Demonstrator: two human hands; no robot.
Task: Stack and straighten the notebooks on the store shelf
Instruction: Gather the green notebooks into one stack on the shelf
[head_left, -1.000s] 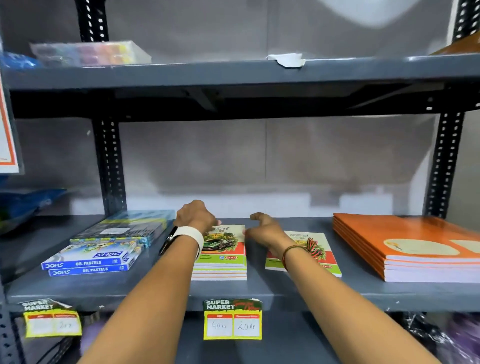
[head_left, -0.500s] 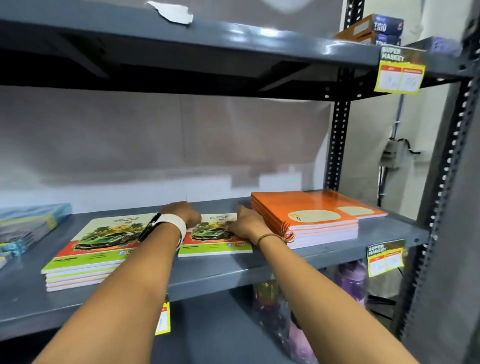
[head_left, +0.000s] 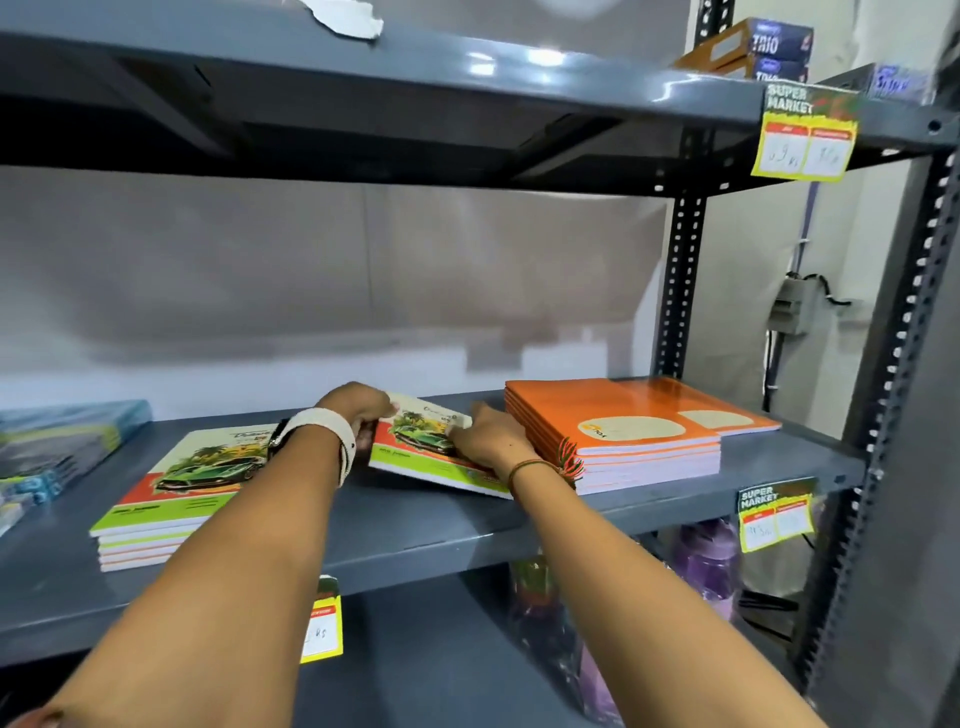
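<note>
Grey metal shelf (head_left: 415, 525) — notebooks (head_left: 426, 447), pale wall (head_left: 311, 270)

A stack of car-cover notebooks (head_left: 171, 499) lies flat on the grey shelf (head_left: 415, 530). Right of it, a thin matching notebook (head_left: 426, 452) sits skewed, beside two orange notebook stacks (head_left: 623, 431).

Price tag (head_left: 323, 629) half behind left forearm, blue boxes (head_left: 57, 447) blurred and cut by left edge
</note>
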